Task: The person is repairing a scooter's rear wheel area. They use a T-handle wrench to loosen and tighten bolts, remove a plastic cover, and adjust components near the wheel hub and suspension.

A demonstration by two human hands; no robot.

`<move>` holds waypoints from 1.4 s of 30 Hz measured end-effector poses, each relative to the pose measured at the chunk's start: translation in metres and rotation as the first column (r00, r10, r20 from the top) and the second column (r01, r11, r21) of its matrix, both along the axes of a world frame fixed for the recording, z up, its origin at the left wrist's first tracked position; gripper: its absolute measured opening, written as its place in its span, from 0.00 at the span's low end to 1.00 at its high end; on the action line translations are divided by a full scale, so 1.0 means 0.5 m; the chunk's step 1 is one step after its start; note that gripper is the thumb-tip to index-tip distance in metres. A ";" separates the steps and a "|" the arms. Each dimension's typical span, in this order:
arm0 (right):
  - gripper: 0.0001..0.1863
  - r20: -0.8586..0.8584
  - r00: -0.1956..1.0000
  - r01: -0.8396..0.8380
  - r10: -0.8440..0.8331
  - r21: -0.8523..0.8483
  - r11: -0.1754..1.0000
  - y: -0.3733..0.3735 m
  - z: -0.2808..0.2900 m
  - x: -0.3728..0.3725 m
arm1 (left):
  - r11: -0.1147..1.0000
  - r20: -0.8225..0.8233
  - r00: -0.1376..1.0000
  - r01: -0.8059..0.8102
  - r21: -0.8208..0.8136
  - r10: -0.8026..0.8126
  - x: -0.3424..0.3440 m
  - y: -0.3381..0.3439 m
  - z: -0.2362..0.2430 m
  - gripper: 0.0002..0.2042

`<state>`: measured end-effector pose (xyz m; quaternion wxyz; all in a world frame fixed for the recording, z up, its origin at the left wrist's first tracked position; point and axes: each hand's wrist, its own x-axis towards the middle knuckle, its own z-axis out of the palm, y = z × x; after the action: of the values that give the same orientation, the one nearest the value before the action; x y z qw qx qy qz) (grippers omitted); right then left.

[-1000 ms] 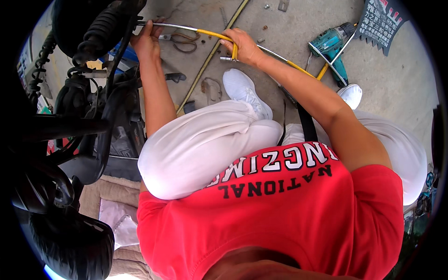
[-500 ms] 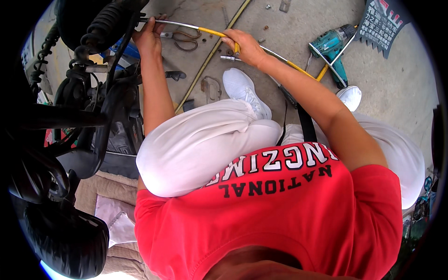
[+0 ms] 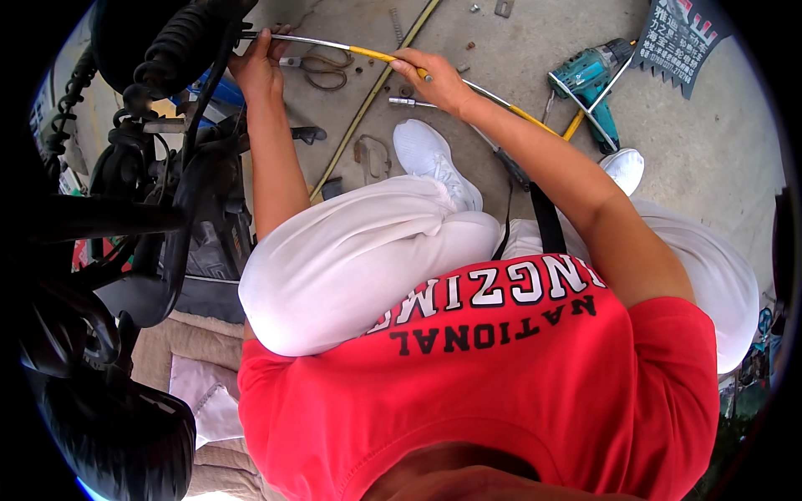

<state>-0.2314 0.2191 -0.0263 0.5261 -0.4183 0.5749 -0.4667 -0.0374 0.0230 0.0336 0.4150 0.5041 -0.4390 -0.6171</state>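
Observation:
My right hand [image 3: 436,81] is closed round the yellow grip of a long thin wrench with a silver shaft [image 3: 322,43]. The shaft runs left from it to the vehicle's underside. At that far end my left hand [image 3: 258,73] has its fingers closed about the shaft's tip, beside a black coil-spring shock absorber [image 3: 177,43]. Vehicle parts hide what the tip meets. Just right of the left hand, scissors [image 3: 327,68] lie on the floor. Beyond my right wrist is another silver-and-yellow rod tool [image 3: 535,121].
A teal power drill [image 3: 591,73] and a black mud flap [image 3: 678,52] lie at the far right. A yellowish strip [image 3: 361,113] crosses the concrete, with small hardware and a silver-ended tool [image 3: 409,102] near it. The black vehicle frame [image 3: 180,209] fills the left side.
Both hands keep their hold on the wrench. My right hand has turned slightly, and the whole view has shifted a little.

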 end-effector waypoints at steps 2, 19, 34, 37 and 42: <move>0.18 0.191 0.982 -0.053 0.014 0.197 0.979 -0.003 -0.003 0.007 | 1.000 0.032 0.999 -0.012 -0.002 0.012 0.001 -0.001 0.002 0.35; 0.15 0.612 0.633 0.041 -0.473 0.584 0.811 -0.039 -0.056 0.073 | 1.000 0.190 0.982 -0.007 0.003 0.006 -0.005 0.000 0.005 0.34; 0.15 0.812 0.362 -0.424 -0.457 0.581 0.695 -0.073 -0.065 0.015 | 0.789 0.854 0.509 0.480 -0.383 0.105 -0.108 0.160 0.009 0.10; 0.15 0.811 0.332 -0.393 -0.481 0.582 0.711 -0.070 -0.057 0.029 | 0.495 0.928 0.323 0.847 -0.195 -0.187 -0.218 0.185 -0.022 0.18; 0.16 0.779 0.367 -0.369 -0.508 0.624 0.689 -0.074 -0.026 0.013 | 0.454 0.750 -0.244 0.668 0.590 -0.615 -0.276 0.133 -0.069 0.30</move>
<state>-0.2251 0.1822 -0.0393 0.8467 0.1902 0.3266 -0.3745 -0.1753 0.0895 -0.0006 -0.3153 0.4361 -0.7921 -0.2881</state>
